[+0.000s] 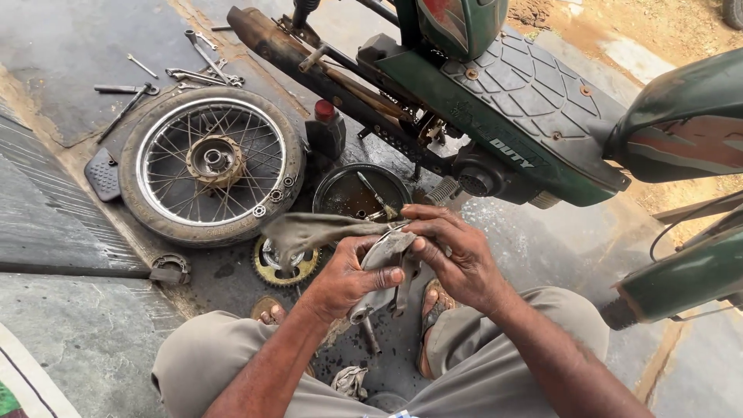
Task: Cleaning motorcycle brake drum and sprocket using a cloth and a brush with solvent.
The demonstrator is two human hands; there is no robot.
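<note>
My left hand (348, 275) grips a curved grey metal part (385, 255), like a brake shoe, held over my lap. My right hand (453, 248) presses a dirty brown rag (309, 228) against the top of that part; the rag trails off to the left. Below the hands lie a toothed sprocket (280, 267) on the ground and a black round pan (357, 193) with dark oil and small tools in it. My feet in sandals (433, 306) rest on the stained ground.
A spoked wheel with tyre (210, 162) lies flat at left. A green moped (495, 101) lies tilted across the top, with its rusty exhaust (286, 50). Spanners (203, 70) are scattered at upper left. A small black bottle with red cap (325, 128) stands by the pan.
</note>
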